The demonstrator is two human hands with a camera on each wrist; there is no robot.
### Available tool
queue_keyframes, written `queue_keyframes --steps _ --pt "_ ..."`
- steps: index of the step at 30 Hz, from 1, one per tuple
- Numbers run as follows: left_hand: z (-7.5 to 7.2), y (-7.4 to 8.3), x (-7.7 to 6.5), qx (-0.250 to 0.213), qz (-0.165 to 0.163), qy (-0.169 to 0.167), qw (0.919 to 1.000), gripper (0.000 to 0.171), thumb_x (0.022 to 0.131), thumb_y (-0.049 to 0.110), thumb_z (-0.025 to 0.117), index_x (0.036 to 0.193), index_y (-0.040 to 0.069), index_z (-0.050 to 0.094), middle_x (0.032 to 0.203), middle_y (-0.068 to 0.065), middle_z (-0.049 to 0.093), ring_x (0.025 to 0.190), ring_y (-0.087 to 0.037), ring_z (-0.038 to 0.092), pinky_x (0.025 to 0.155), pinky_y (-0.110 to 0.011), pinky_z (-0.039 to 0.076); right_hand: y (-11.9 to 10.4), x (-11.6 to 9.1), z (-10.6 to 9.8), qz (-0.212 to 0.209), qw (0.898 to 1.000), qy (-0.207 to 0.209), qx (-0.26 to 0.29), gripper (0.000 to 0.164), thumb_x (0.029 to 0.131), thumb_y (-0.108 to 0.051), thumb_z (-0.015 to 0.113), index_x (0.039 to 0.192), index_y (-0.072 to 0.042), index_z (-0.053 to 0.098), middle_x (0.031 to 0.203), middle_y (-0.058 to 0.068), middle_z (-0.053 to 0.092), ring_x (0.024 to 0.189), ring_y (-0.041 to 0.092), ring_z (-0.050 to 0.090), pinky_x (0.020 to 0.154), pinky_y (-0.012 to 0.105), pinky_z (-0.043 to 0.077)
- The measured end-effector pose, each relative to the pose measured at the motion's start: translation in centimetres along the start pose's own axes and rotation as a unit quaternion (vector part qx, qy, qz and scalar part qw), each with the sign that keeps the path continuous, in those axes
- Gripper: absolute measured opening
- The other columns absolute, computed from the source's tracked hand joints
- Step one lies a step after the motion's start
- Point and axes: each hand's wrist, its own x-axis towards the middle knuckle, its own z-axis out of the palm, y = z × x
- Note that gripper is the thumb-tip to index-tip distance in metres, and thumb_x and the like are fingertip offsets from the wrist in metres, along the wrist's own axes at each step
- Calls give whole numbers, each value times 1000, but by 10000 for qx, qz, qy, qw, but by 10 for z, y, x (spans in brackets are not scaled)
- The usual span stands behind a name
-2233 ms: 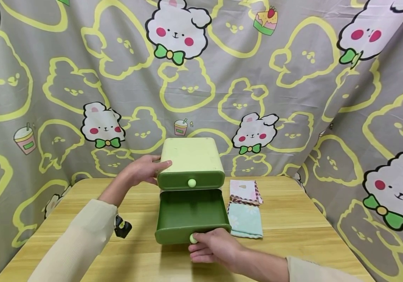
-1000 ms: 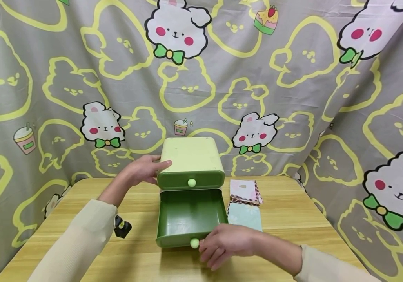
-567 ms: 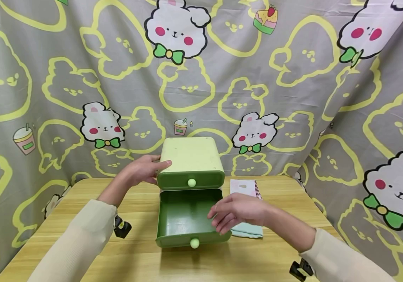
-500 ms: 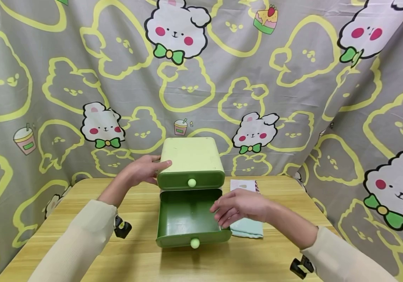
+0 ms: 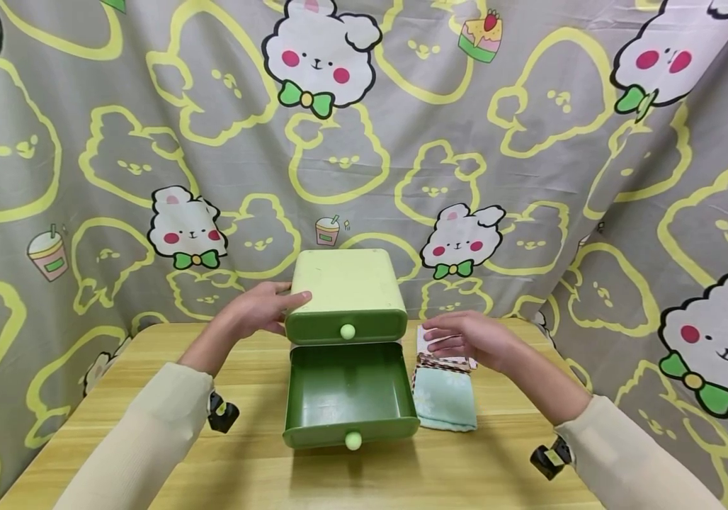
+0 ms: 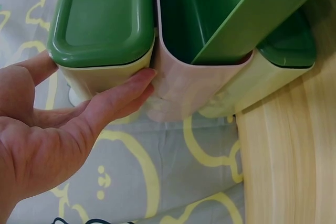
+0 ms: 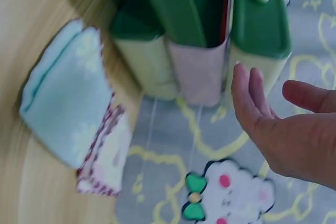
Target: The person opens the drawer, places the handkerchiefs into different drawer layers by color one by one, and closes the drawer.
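A small drawer cabinet (image 5: 348, 280) with a pale yellow top and green fronts stands on the table. Its middle drawer (image 5: 345, 389) is pulled out, showing a bare green inside and a round light knob (image 5: 354, 440). My left hand (image 5: 265, 309) holds the cabinet's upper left side, thumb over the top edge and fingers along the side wall. Off the cabinet's right side, my right hand (image 5: 475, 338) hovers with loosely bent fingers and nothing in it. Below it lie a folded mint cloth (image 5: 443, 400) and a pale pink cloth (image 7: 113, 153) with checked edging.
The wooden table (image 5: 236, 460) runs back to a patterned curtain (image 5: 338, 177), which also hangs at both sides. Under the pulled-out drawer, a bottom tier (image 6: 289, 45) with its green front closed shows in the left wrist view. The top drawer (image 5: 313, 327) is closed too.
My right hand pulled the middle drawer slightly further out, let go of its knob, then moved up and right over the cloths. The left hand has stayed on the cabinet.
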Motion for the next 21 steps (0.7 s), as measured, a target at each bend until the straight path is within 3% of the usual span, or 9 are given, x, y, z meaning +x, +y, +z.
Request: queue_keyframes --steps 6,9,15,21 --pt "0 -1 0 54 12 26 10000 79 106 43 53 161 -2 18 140 -24 57 129 -39 59 93 -42 59 21 7 -21 313 9977 576 -199 51 106 -19 50 144 14 43 135 32 57 107 28 69 102 45 54" --pt "0 -1 0 49 26 21 10000 79 105 43 53 161 -1 19 139 -24 58 128 -39 59 93 -43 59 33 7 -29 452 9964 646 -301 53 107 -19 49 146 15 41 143 37 49 110 30 68 101 45 55" --pt "-1 -1 0 37 15 36 10000 79 106 42 54 161 -1 18 140 -24 57 129 -40 59 94 -43 59 59 7 -44 702 9945 740 -230 58 107 -22 49 149 15 35 143 36 49 104 25 68 98 43 56" --pt "0 0 0 25 19 58 10000 78 106 42 53 161 -1 18 139 -24 58 128 -39 60 93 -42 59 87 6 -56 971 9924 689 -325 59 107 -24 48 150 14 34 145 39 45 120 40 63 99 44 56"
